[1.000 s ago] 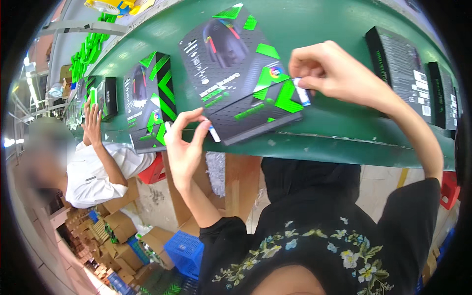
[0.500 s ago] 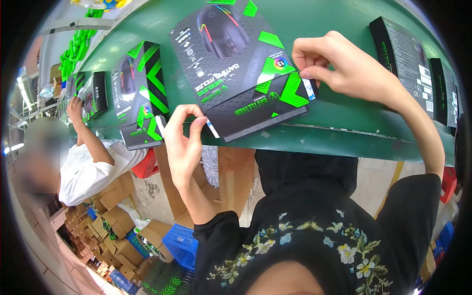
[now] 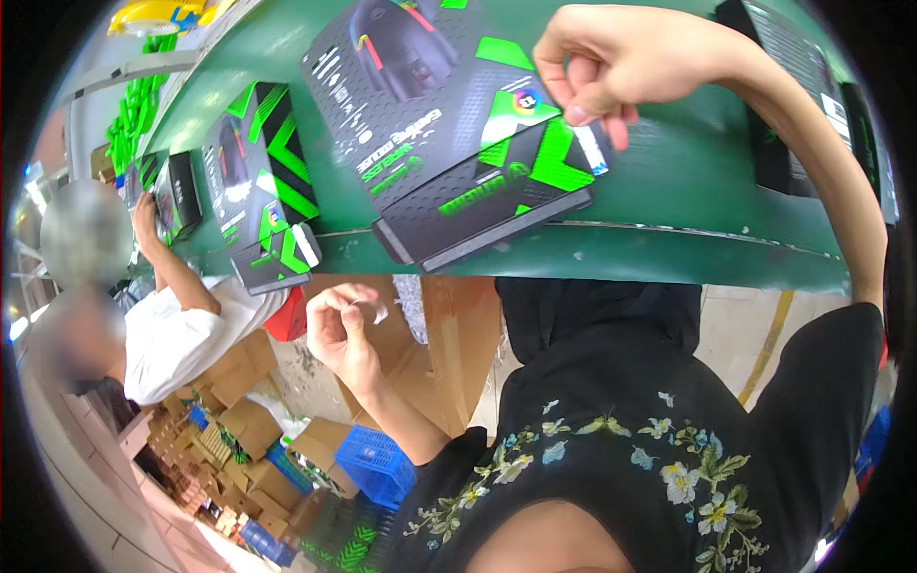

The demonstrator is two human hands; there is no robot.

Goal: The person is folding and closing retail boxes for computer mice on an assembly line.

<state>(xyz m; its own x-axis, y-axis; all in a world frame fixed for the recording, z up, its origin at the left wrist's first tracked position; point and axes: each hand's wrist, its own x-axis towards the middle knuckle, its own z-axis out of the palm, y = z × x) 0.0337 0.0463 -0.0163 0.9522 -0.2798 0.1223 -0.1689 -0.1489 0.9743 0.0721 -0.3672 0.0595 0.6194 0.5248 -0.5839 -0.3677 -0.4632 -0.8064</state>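
A black and green mouse box [image 3: 420, 124] with a mouse printed on it lies on the green table [image 3: 669, 224] before me, its end flap toward me. Below the table edge, my left hand [image 3: 344, 329] is closed, pinching a small, curled, whitish strip of backing film [image 3: 378, 312]. My right hand [image 3: 602, 76] is closed at the box's right edge, thumb and finger pinching at the upper end of a white and blue backing strip [image 3: 590, 150] on the side flap. The left side flap [image 3: 392, 241] shows bare black.
A similar mouse box [image 3: 250, 181] lies to the left; more boxes [image 3: 783, 143] stand at the far right. A person in a white shirt [image 3: 196, 329] works at the table on the left. Below are a cardboard carton [image 3: 458, 353] and a blue crate [image 3: 377, 463].
My left hand has moved down off the box with the strip from its left flap. My right hand stays at the right flap. The view has shifted slightly.
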